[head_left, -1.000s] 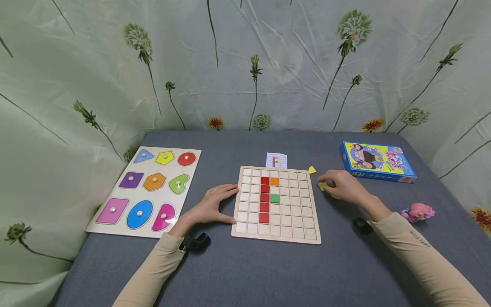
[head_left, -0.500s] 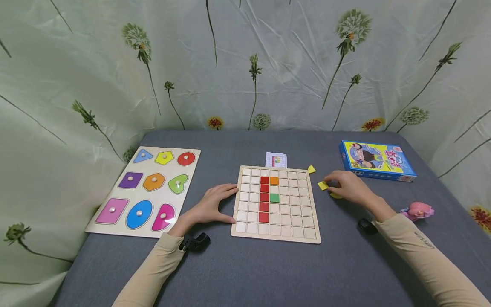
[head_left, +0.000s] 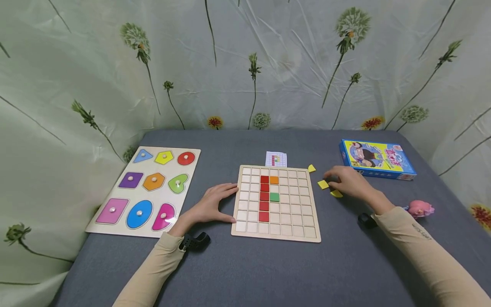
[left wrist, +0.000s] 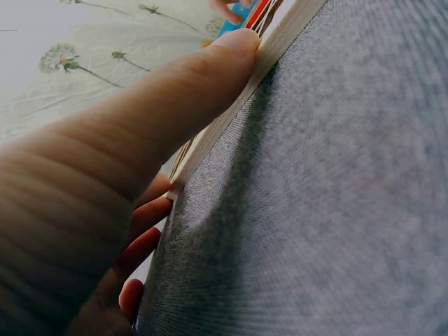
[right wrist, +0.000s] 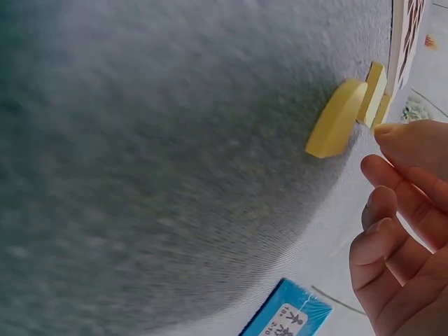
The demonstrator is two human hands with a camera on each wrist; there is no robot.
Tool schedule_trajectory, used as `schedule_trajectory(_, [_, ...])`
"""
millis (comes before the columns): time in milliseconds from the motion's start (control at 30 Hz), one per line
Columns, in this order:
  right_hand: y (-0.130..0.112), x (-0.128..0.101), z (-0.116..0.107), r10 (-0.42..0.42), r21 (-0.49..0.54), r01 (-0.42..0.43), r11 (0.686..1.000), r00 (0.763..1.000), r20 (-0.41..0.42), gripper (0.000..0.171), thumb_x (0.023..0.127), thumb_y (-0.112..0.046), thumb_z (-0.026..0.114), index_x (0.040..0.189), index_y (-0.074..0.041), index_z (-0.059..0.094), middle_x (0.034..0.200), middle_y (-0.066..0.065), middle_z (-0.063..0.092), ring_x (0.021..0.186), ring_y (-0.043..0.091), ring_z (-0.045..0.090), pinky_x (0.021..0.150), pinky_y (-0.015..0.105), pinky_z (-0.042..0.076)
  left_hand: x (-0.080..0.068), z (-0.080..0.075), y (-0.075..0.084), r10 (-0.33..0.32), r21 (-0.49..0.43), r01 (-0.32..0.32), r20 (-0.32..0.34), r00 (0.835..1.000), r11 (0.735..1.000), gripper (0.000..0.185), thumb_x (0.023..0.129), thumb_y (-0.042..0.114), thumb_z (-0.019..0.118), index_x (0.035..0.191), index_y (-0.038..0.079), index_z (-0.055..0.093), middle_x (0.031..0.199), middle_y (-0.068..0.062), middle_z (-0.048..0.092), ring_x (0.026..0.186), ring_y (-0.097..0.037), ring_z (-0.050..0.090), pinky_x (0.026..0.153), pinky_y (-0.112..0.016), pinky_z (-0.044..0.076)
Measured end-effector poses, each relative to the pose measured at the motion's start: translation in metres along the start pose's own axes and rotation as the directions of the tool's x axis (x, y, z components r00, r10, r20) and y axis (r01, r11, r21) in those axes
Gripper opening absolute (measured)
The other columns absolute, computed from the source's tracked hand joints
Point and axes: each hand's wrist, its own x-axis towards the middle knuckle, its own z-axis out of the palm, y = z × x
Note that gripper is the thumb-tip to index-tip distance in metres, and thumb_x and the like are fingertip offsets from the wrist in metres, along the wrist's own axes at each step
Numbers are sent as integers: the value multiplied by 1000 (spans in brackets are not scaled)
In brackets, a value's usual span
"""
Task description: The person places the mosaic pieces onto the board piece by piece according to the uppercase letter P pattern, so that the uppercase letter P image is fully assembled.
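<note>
Head view shows your left hand (head_left: 212, 207) resting at the 9 o'clock edge of the grid board (head_left: 277, 203), thumb and fingers spread loosely against the wooden rim to steady it. Your right hand (head_left: 350, 183) sits off the board's 3 o'clock side, fingers loosely curled over the grey table (head_left: 245, 273) – from the wrist view they hang relaxed and hold nothing, just beside two yellow tiles (right wrist: 348, 112).

On the board a column of red tiles (head_left: 264, 197) runs down the middle, with an orange tile (head_left: 274, 180) and a green tile (head_left: 274, 197) just to its right. Three loose yellow pieces lie outside the board: one at your fingertips (head_left: 323, 184), one under the heel of the hand (head_left: 336, 194), one near the board's 1 o'clock corner (head_left: 312, 169).

I judge the step in hand to be picking the next yellow piece. The next move would call for a thumb-and-forefinger pinch on the nearest tile's edges, since it lies flat on cloth, then a short carry toward 9 o'clock over the rim.

Room is good – bare cloth lies between your right hand and the board. Mind the pattern card (head_left: 276, 159) at the board's 12 o'clock edge, the blue box (head_left: 376, 159) toward 2 o'clock and the pink toy (head_left: 419, 209) by your right forearm. The shape puzzle (head_left: 147, 189) lies well apart at 9 o'clock
</note>
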Motion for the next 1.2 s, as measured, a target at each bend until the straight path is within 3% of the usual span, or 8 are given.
schedule_trajectory(333, [0, 21, -3, -40, -39, 41, 998, 999, 13, 32, 84, -3, 62, 116, 4, 63, 113, 22, 65, 104, 37, 61, 86, 51, 49, 0, 1, -2, -5, 1, 5, -2, 1000, 1000, 89, 66, 38, 82, 140, 6, 44, 147, -12, 41, 138, -32, 34, 108, -56, 24])
schedule_trajectory(633, [-5, 32, -1, -144, 10, 143, 990, 983, 112, 50, 85, 7, 53, 134, 6, 46, 140, 29, 43, 128, 46, 42, 98, 56, 41, 0, 0, 0, -11, -2, 11, 5, 1000, 1000, 90, 66, 38, 82, 140, 6, 43, 147, -12, 41, 138, -32, 33, 108, -56, 23])
schedule_trajectory(800, [-5, 34, 2, -179, 5, 179, 984, 980, 85, 45, 84, 7, 55, 129, 7, 51, 131, 29, 53, 120, 45, 50, 94, 55, 44, -1, 0, 1, -11, -6, 11, 7, 1000, 1000, 90, 66, 39, 82, 140, 7, 43, 148, -12, 41, 139, -32, 33, 108, -57, 23])
schedule_trajectory(1200, [0, 37, 6, -103, -33, 105, 994, 993, 48, 31, 83, -4, 65, 114, 3, 64, 105, 19, 65, 92, 30, 63, 77, 44, 51, 0, 1, -2, -19, -2, 19, 4, 1000, 1000, 90, 66, 39, 82, 140, 7, 43, 148, -11, 41, 139, -31, 33, 108, -57, 23])
